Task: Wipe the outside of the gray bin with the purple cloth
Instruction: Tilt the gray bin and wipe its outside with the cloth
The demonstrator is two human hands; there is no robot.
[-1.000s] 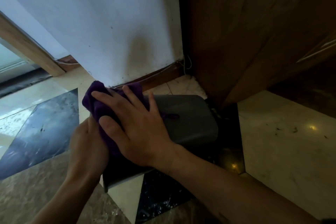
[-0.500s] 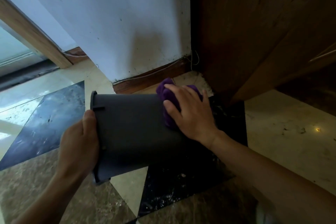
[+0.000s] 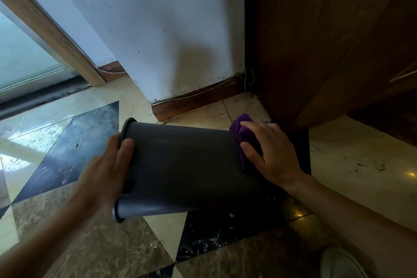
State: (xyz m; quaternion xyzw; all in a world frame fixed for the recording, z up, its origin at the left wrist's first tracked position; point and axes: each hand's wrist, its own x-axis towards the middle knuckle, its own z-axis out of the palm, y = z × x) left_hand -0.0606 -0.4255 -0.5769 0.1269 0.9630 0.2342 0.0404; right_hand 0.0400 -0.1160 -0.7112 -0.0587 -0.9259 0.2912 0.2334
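Note:
The gray bin [image 3: 185, 167] lies on its side above the tiled floor, its rimmed mouth to the left and its base to the right. My left hand [image 3: 106, 171] grips the rim at the mouth, thumb on the outer wall. A bunched purple cloth [image 3: 242, 135] is pressed against the bin's base end under my right hand [image 3: 270, 153], whose fingers spread over it. Most of the cloth is hidden by that hand.
A white wall [image 3: 158, 29] with a dark wooden skirting board [image 3: 194, 101] stands just behind the bin. A dark wooden cabinet [image 3: 316, 40] rises at the right. A glass sliding door [image 3: 24, 63] is at the far left. A white shoe [image 3: 340, 264] shows at the bottom right.
My right hand has slid the purple cloth from the bin's mouth end along the wall to its base end. The left hand has kept hold of the rim.

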